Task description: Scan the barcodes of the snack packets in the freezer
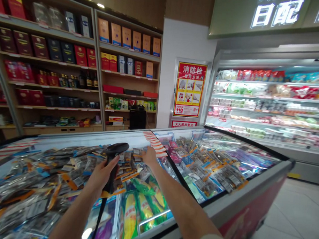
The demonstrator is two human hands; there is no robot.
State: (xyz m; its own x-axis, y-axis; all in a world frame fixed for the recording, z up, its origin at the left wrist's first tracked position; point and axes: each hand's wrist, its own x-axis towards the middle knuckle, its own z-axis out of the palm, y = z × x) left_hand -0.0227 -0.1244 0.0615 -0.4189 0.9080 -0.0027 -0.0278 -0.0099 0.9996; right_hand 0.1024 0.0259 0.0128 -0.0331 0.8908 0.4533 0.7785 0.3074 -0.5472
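My left hand (104, 173) is wrapped round the handle of a black barcode scanner (117, 148), its head pointing right and its cable hanging down. The scanner is above the chest freezer (251, 192), over many clear packets (76, 165) with orange and blue labels. My right hand (149, 156) reaches farther in, beside the packets near the freezer's back wall. Its fingers are blurred, and whether they grip a packet cannot be made out. Green and yellow bags of corn (146, 206) lie in front of my right forearm, partly under glass.
A red-striped divider (155, 143) and dark frame split the freezer. More packets (212, 166) fill its right section. Behind stand shelves (129, 78) of boxed bottles, a wall poster (188, 89) and a lit refrigerated display (270, 102). Tiled floor (289, 211) shows at right.
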